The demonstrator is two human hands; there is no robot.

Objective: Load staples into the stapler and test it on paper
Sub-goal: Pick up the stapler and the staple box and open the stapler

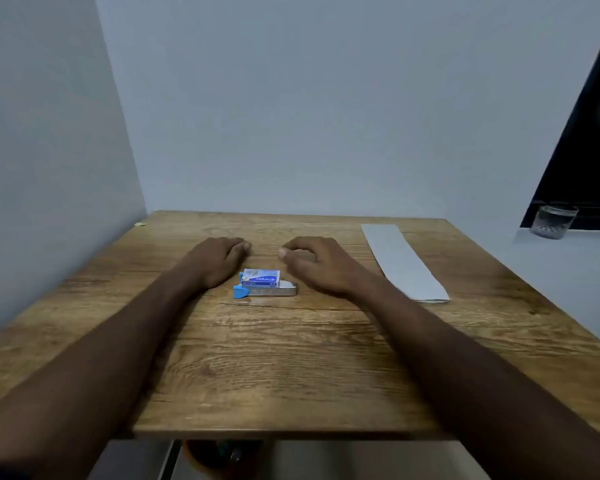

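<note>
A small blue and white staple box (261, 277) lies in the middle of the wooden table (291, 358). Right in front of it lies a silver stapler (272, 292) with a blue end, touching the box. My left hand (219, 259) rests palm down on the table just left of the box, fingers loosely curled, holding nothing. To the right of the box my right hand (314, 263) rests the same way, also with nothing in it. A folded strip of white paper (402, 261) lies at the right side of the table, beyond my right hand.
Pale walls stand close behind and to the left of the table. A clear drinking glass (553, 221) stands on a white ledge at the far right, next to a dark window. Below the table's near edge some dark objects show dimly.
</note>
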